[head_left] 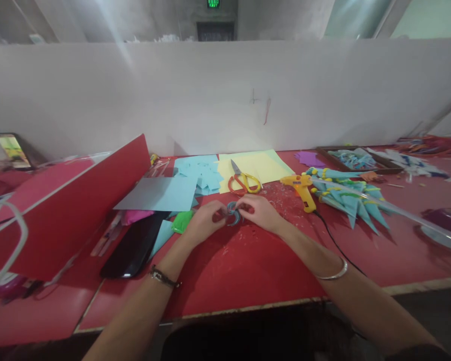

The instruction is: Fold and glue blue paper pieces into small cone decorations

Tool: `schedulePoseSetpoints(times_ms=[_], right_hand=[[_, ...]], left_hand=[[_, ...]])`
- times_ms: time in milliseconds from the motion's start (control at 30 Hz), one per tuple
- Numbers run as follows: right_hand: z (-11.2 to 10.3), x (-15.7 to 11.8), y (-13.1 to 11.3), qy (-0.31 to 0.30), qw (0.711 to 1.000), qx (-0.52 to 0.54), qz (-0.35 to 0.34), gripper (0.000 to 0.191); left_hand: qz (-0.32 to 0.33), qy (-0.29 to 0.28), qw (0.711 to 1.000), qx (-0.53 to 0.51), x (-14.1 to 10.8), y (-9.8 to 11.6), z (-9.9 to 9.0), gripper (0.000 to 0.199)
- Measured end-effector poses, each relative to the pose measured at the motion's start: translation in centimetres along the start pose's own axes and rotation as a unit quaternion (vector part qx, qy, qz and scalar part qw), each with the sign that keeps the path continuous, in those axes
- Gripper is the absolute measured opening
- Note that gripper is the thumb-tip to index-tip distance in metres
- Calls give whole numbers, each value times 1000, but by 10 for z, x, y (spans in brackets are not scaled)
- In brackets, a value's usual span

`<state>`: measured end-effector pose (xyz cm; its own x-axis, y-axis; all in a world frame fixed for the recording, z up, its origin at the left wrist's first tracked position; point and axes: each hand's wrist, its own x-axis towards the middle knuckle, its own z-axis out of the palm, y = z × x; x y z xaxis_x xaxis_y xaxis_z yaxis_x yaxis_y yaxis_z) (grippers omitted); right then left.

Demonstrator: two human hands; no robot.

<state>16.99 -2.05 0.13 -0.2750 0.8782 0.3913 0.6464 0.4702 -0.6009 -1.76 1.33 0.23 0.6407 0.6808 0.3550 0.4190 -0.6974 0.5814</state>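
Observation:
Between my two hands, over the red tabletop (244,281), is a small curled piece of blue paper (233,214), ring-like in outline. My left hand (207,219) pinches its left side with thumb and fingertips. From the right, my right hand (261,211) pinches its upper edge, fingers closed. Just beyond the hands lie red-and-yellow-handled scissors (244,181) on pale yellow paper (274,165). A bright green packet or lump (182,222) sits beside my left wrist. The yellow glue gun (303,191) rests to the right of my right hand.
Blue paper cones with yellow bits (355,200) are heaped at the right, near a tray (387,165) of scraps. Left stand a red upright board (97,210), a black phone-like slab (135,250) and a blue-grey sheet (161,194). A white partition (210,100) closes the back.

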Motion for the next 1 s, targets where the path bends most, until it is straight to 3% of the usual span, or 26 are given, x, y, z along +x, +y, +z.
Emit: schedulePoseSetpoints(times_ms=[167,1000], right_hand=[[1,0,3,2,1000,-17,-1,9],[0,-2,-3,-53,998,-37,-28,14]], left_hand=[[18,0,1000,10,1,-2,0,3],[66,-71,994,50,2,2,-1,19]])
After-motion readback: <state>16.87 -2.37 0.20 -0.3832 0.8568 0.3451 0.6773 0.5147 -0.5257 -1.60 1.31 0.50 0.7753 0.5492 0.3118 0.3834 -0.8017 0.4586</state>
